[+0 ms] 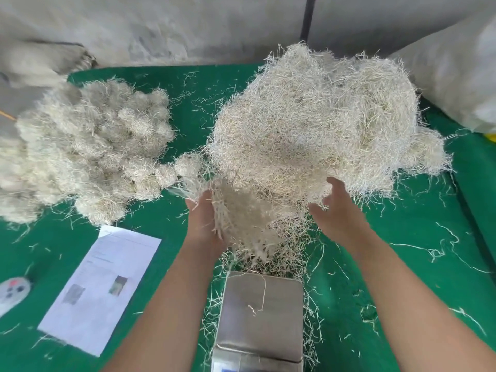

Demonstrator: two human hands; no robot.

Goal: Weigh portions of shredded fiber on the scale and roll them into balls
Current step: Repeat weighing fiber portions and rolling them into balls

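A big loose heap of pale shredded fiber (pixel 316 124) lies on the green table, right of centre. My left hand (pixel 204 224) holds a blurred clump of fiber (pixel 241 218) above the gap between the heap and the scale. My right hand (pixel 338 208) hovers by the heap's near edge, fingers spread and loosely bent, holding nothing. The steel scale (pixel 260 315) sits at the bottom centre with only a few stray strands on its pan. Several rolled fiber balls (pixel 88 146) are piled at the left.
A printed sheet of paper (pixel 102 288) lies left of the scale, and a small white remote-like device (pixel 13 292) sits at the far left edge. A large white sack (pixel 456 73) stands at the back right. Loose strands litter the green table cover (pixel 418 264).
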